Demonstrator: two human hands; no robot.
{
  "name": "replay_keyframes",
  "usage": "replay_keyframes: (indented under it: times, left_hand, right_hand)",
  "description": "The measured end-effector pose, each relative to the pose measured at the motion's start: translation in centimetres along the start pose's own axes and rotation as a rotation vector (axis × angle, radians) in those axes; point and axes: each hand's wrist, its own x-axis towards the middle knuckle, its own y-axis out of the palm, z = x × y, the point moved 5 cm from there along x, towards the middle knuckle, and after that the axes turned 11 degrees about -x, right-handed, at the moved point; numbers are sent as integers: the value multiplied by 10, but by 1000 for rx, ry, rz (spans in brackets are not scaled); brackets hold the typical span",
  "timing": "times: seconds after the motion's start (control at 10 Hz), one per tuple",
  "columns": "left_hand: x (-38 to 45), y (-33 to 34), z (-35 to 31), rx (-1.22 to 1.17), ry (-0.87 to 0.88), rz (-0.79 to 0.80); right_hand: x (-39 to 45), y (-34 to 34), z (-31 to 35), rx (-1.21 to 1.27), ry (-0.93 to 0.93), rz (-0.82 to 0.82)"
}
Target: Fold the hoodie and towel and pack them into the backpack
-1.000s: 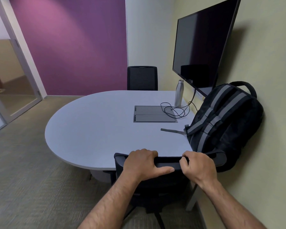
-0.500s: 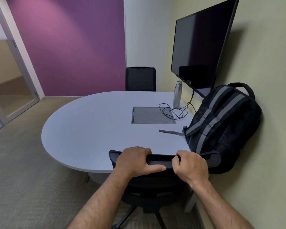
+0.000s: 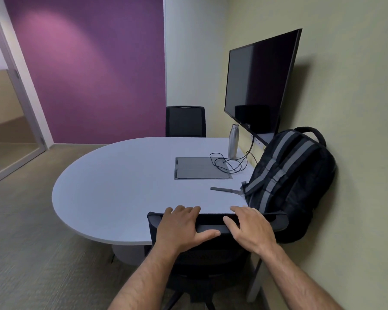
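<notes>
A: What did the hands have hold of?

B: Nothing was clasped. The left hand (image 3: 184, 229) lay over the top edge of the near office chair's backrest (image 3: 211, 222), fingers loosely spread over the far side and thumb stretched along the front. The right hand (image 3: 251, 229) rested on the same edge just beside it, fingers relaxed and slightly splayed rather than curled round the rail.

A: And the backpack?

B: The black backpack (image 3: 293, 182) with grey stripes stood on the oval white table (image 3: 112, 189), to the right of and beyond the right hand, near it but apart. Its long axis ran up and leaned back, the carry handle uppermost against the pale wall, the striped front facing left toward the table. A grey strap (image 3: 225, 190) trailed from its lower part leftward across the tabletop.

A: Anything further out?

B: A steel bottle (image 3: 233, 140), a looped black cable (image 3: 230, 163), a grey inset panel (image 3: 202, 168), a wall-mounted monitor (image 3: 260, 83), and a second chair (image 3: 185, 121) at the far side.
</notes>
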Motion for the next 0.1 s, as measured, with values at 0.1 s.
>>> replay_keyframes:
  times: [0.1]
  left_hand:
    - [-15, -4, -8, -63, -15, -9]
  right_hand:
    - [-14, -22, -7, 339, -7, -68]
